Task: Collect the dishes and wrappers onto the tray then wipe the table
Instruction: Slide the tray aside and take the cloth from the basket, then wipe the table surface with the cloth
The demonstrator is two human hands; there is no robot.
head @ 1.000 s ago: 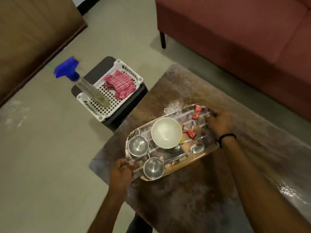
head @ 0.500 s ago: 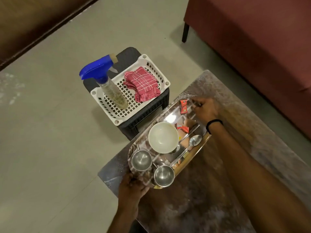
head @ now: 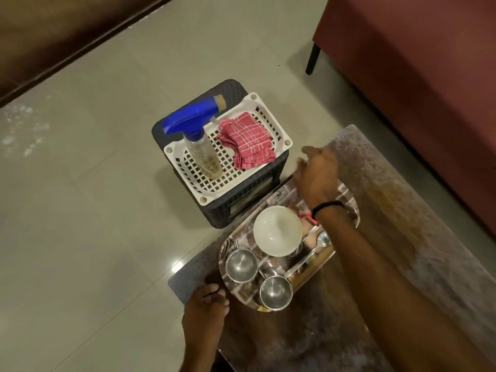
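Observation:
A shiny steel tray (head: 312, 275) lies at the near left corner of the dark table (head: 402, 237). On it stand a white bowl (head: 276, 230), two small steel cups (head: 241, 265) (head: 275, 292), a spoon (head: 308, 257) and a red wrapper (head: 308, 218), partly hidden by my arm. My left hand (head: 205, 307) rests on the table corner beside the tray's left rim, fingers curled, holding nothing. My right hand (head: 318, 170) hovers above the tray's far end, fingers apart and empty, pointing toward the white basket (head: 279, 130).
The white basket sits on a black crate (head: 241, 205) left of the table. It holds a blue-topped spray bottle (head: 200, 146) and a folded red checked cloth (head: 245, 140). A dark red sofa (head: 416, 76) stands beyond the table. Tiled floor lies to the left.
My right hand has let go of the tray's far rim and lifted toward the basket. My left hand has slid off the tray onto the table corner. The view shifted left.

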